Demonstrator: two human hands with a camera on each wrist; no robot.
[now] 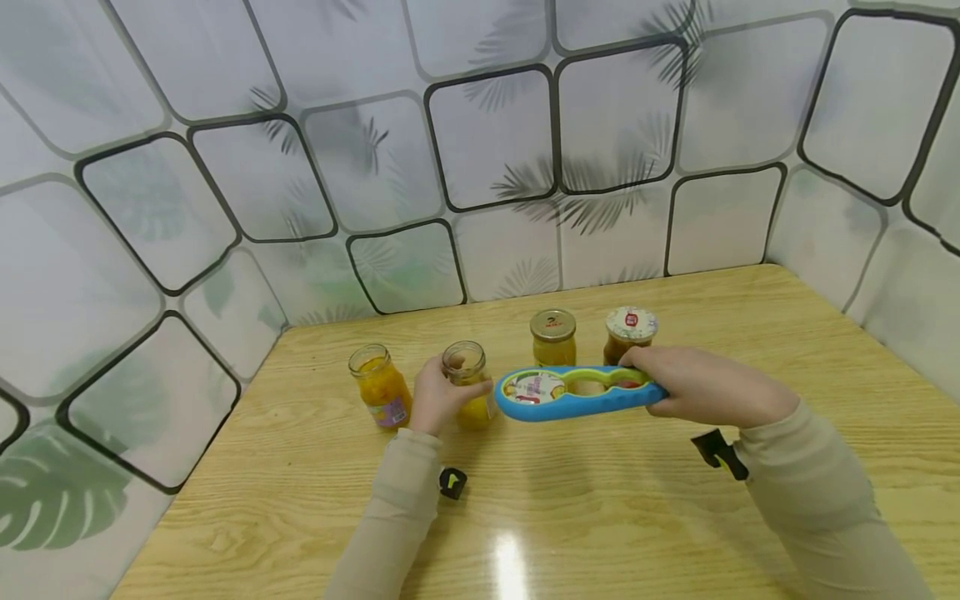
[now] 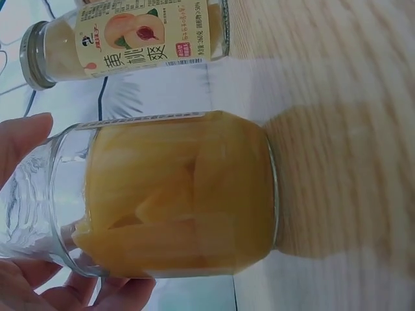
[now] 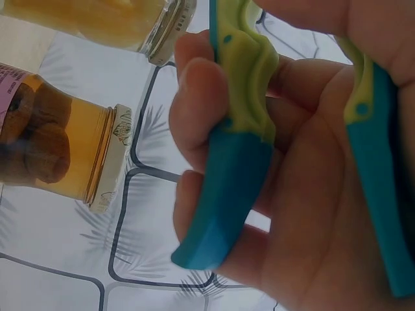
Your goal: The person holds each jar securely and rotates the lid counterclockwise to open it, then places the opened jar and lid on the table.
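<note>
My left hand (image 1: 435,396) grips an uncapped glass jar of yellow peach slices (image 1: 468,383), standing on the wooden table (image 1: 585,517). The left wrist view shows that jar (image 2: 175,194) close up, with fingers (image 2: 26,149) round its neck. My right hand (image 1: 701,387) holds one end of a blue and green multi-hole jar opener (image 1: 577,392) level above the table. A round lid (image 1: 534,387) sits caught in the opener's far left hole, just right of the open jar. In the right wrist view my fingers (image 3: 214,116) curl round the opener's handle (image 3: 233,155).
Another uncapped jar of yellow fruit (image 1: 380,386) stands left of my left hand. Behind the opener stand a gold-lidded jar (image 1: 553,337) and a jar with a white and red lid (image 1: 628,333). Patterned walls close in the table on the left, back and right.
</note>
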